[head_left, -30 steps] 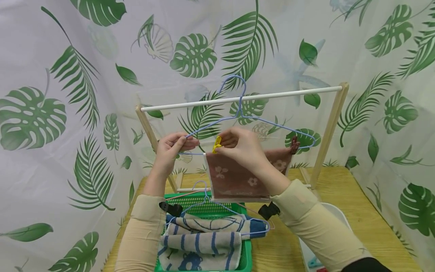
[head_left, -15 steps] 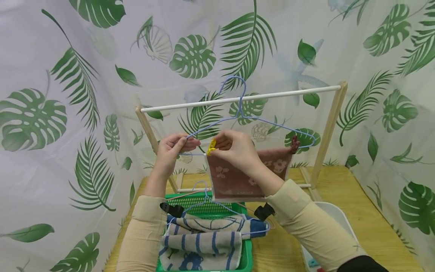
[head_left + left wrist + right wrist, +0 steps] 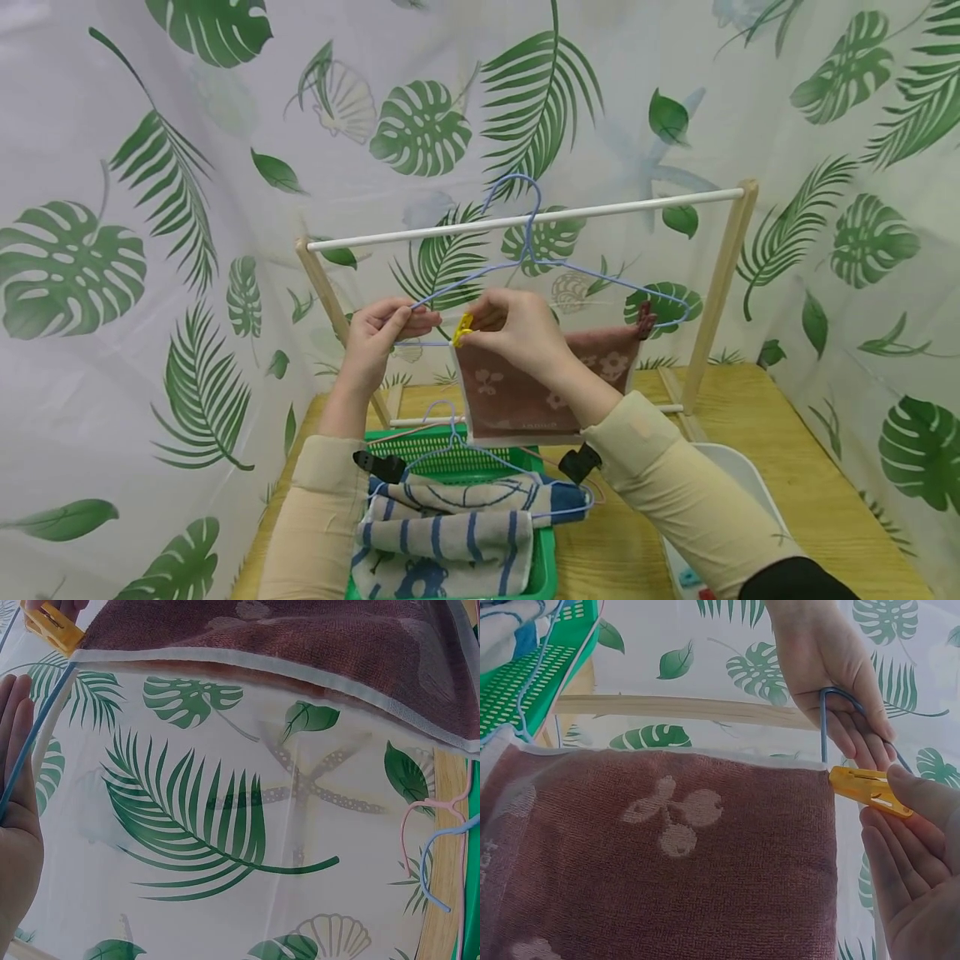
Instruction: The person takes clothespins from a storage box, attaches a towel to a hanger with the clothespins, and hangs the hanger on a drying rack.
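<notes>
Far left I've got the left hand (image 3: 371, 333), thumb and fingers pinching one end of the hanger (image 3: 528, 250), probably to steady it for the other hand. Below sits the basket (image 3: 547, 562), close in, I'd guess for easy reach, with a striped towel (image 3: 442, 537) and a second blue hanger (image 3: 453, 439) on top; a pink hanger (image 3: 442, 802) shows there too.

Across to the yellow clip (image 3: 859, 789), its tip right at the brown towel (image 3: 510, 392)'s left top corner! The right hand (image 3: 525, 333) grips it between thumb and fingers by the tail end, the sensible place for leverage; whether it bites fully, I can't tell. The brown towel hangs along the hanger's bottom bar, in front of the rack (image 3: 723, 275), its right corner caught by a red clip (image 3: 646, 321), which should keep the edge level. The hook stands above the rail (image 3: 637, 206); contact, I can't tell.

Far right, the tray (image 3: 723, 467), half behind the sleeve.

My count: two hands, two clips at the cloth, two blue hangers, at least one pink, one rack, one basket, one tray holding at least two small bits, one blue, one red
</notes>
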Tool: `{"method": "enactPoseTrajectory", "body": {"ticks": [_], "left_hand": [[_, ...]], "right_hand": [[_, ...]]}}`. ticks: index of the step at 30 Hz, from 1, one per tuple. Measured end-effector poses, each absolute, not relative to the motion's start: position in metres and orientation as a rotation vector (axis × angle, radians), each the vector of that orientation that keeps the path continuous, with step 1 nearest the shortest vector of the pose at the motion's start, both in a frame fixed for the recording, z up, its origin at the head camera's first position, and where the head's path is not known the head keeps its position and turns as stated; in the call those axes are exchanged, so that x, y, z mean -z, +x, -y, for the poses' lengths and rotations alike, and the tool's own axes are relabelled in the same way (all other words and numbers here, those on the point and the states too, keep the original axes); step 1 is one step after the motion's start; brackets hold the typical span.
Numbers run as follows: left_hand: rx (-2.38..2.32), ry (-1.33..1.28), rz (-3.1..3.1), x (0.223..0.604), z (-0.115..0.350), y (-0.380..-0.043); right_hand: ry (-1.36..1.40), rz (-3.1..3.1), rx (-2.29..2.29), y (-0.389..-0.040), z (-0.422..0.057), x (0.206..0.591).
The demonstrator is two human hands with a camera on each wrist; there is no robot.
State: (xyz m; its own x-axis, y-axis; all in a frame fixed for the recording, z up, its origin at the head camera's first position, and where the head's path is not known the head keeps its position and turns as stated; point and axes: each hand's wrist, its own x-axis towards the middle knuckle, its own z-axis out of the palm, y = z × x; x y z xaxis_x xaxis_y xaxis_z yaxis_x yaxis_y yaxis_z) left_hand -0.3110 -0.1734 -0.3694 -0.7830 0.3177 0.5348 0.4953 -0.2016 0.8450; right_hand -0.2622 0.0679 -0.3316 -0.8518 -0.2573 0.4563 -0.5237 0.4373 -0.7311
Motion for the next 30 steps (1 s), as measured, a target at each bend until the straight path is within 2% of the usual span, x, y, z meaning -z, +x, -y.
{"method": "enactPoseTrajectory", "body": {"ticks": [30], "left_hand": [[2.155, -0.982, 1.909, 0.3733, 0.171, -0.3128]], "right_hand": [[0.773, 2.429, -1.029, -0.2658, -0.0636, 0.3307]]}}
